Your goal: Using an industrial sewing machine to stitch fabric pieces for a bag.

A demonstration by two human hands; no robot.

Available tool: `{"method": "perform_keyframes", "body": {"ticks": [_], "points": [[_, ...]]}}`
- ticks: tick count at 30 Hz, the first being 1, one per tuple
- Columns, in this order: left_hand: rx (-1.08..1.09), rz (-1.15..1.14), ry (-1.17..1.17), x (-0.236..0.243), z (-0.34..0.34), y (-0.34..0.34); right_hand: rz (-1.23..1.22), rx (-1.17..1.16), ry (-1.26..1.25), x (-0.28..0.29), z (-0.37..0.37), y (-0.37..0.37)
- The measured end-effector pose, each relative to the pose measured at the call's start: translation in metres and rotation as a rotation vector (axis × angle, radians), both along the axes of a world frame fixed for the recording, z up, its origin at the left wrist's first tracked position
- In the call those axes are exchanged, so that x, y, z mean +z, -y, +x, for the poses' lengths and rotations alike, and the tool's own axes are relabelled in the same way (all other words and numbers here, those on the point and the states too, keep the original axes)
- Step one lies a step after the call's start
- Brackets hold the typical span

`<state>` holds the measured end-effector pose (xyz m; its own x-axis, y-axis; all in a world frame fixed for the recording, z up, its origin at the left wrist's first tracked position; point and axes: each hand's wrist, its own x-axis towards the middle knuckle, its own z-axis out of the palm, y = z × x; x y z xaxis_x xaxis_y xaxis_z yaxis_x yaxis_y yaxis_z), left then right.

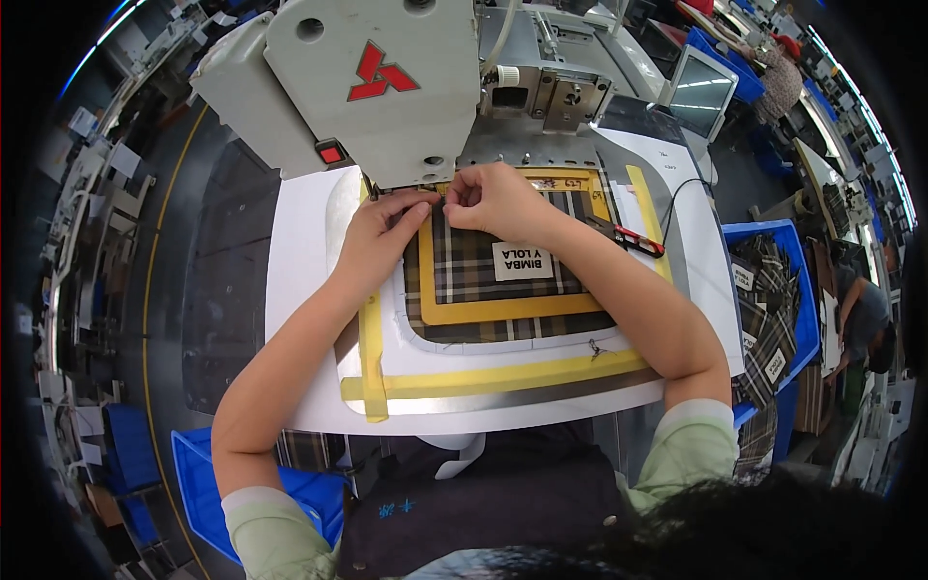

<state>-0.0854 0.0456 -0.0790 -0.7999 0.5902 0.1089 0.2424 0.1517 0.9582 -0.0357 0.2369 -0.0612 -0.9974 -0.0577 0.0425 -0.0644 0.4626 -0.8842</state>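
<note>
Under the grey-white head of a sewing machine [362,121], both hands meet at the far left corner of a yellow frame [512,308]. The frame lies on dark plaid fabric [474,249] with a white label [523,262] on it. My left hand [385,232] has its thumb and fingers drawn together by the needle area. Just right of it, my right hand [498,201] is closed in a pinch above the fabric. Whatever is between the fingertips is too small to make out. A red and black cutter [638,242] lies beyond my right forearm.
Yellow tape [371,338] borders the white work sheet [304,280]. A blue bin [808,319] of plaid pieces stands at the right; another blue bin [198,474] sits at lower left. A screen [698,89] stands far right. Other people [778,82] are in the background.
</note>
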Motion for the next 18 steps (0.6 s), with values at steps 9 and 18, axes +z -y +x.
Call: {"method": "perform_keyframes", "body": {"ticks": [9,18], "points": [[0.156,0.117,0.225,0.001,0.007,-0.012,-0.073,0.050,0.018,-0.006,-0.005,-0.001],[0.245,0.095,0.227,0.003,0.013,-0.018,-0.038,0.061,0.011,-0.008,-0.007,-0.001]]}}
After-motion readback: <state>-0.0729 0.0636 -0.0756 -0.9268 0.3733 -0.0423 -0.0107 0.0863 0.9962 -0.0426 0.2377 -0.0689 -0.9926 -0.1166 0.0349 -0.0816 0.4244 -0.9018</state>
